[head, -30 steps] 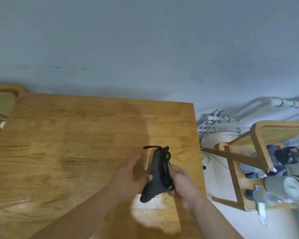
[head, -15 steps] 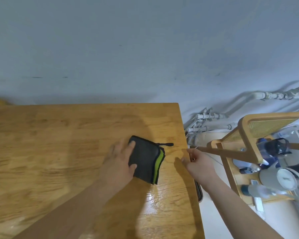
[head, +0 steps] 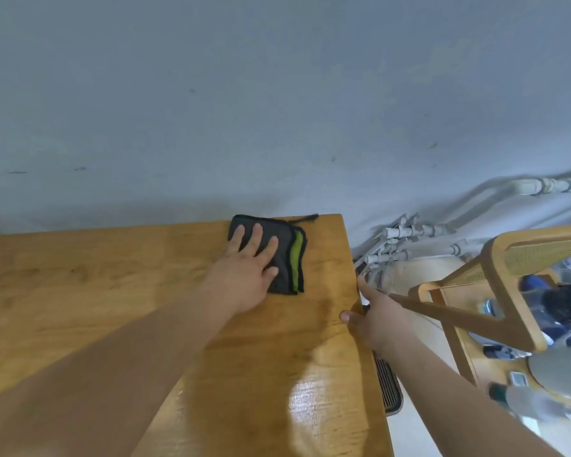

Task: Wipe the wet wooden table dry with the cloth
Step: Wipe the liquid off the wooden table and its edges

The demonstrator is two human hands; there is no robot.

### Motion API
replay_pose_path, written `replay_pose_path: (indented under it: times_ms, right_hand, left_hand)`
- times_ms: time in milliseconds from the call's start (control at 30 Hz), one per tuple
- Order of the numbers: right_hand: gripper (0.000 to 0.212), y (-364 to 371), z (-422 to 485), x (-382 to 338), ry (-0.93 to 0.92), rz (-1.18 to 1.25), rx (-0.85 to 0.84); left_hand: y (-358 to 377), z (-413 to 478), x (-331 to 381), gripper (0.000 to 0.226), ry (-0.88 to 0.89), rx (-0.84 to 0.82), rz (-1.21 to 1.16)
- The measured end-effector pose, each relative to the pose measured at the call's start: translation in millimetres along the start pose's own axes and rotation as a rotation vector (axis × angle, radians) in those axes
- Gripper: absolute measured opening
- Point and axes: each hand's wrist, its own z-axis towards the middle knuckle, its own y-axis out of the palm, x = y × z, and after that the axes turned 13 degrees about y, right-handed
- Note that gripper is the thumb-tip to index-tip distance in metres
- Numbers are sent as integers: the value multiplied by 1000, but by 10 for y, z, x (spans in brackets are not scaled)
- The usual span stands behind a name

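Pressing with straight fingers, left hand is laid on folded grey-and-green cloth, at far right corner of wet wooden table, right hand rested unclenched on table's right edge.

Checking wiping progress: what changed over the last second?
Both hands held the cloth above the table; the right hand let go and moved to the table's right edge. The left hand pressed the cloth flat and pushed it away to the far edge. The near glossy patch stays wet-looking.
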Motion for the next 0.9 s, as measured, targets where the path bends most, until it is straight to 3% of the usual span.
replay_pose_path:
  times_ms: [100, 233, 300, 367, 467, 533, 633, 700, 733, 800, 900]
  right_hand:
    - [81, 32, 73, 0, 3, -1, 12]
    - [54, -68, 218, -101, 64, -42, -110]
    - [60, -93, 255, -139, 82, -63, -156]
    - [68, -80, 306, -133, 98, -19, -147]
    - [72, -59, 286, -105, 105, 35, -158]
    - [72, -21, 288, -49, 102, 58, -134]
    - [53, 26, 316, 6, 91, 30, -83]
    - [53, 36, 308, 15, 66, 19, -63]
    - [61, 33, 302, 9, 53, 8, -52]
    - [76, 14, 294, 5, 52, -4, -66]
    - [79, 17, 256, 15, 35, 20, -86]
  left_hand:
    - [33, 261, 289, 61, 8, 62, 21]
    - [177, 244, 579, 60, 406, -18, 168]
    - [18, 397, 383, 60, 524, -58, 241]
    - [-177, 655, 234, 60, 441, -34, 237]
    - [-241, 940, 388, 62, 168, 72, 60]
    - [-77, 908, 660, 62, 155, 120, 50]
    - [107, 687, 736, 59, 472, 96, 184]
    - [-13, 754, 537, 58, 604, 44, 243]
    - [-92, 840, 436, 57, 584, 28, 249]
    - [-232, 978, 308, 58, 381, 56, 174]
    - [-118, 975, 448, 60, 86, 177, -8]
